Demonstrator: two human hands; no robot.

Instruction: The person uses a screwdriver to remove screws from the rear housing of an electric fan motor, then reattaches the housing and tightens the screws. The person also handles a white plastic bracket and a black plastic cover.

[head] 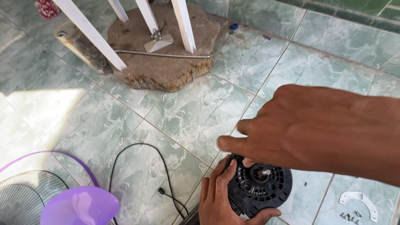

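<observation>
Fingers of your left hand [218, 196] grip the round, ribbed black plastic motor housing [259, 186]; your right hand [300, 129], loosely curled, touches its top.

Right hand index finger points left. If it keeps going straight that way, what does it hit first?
Nothing close: the right hand points left over bare green floor tile. Farther along that line lies the black power cord, then the fan's purple guard ring. The hand's height above the floor is unclear, so it may pass over both.
</observation>
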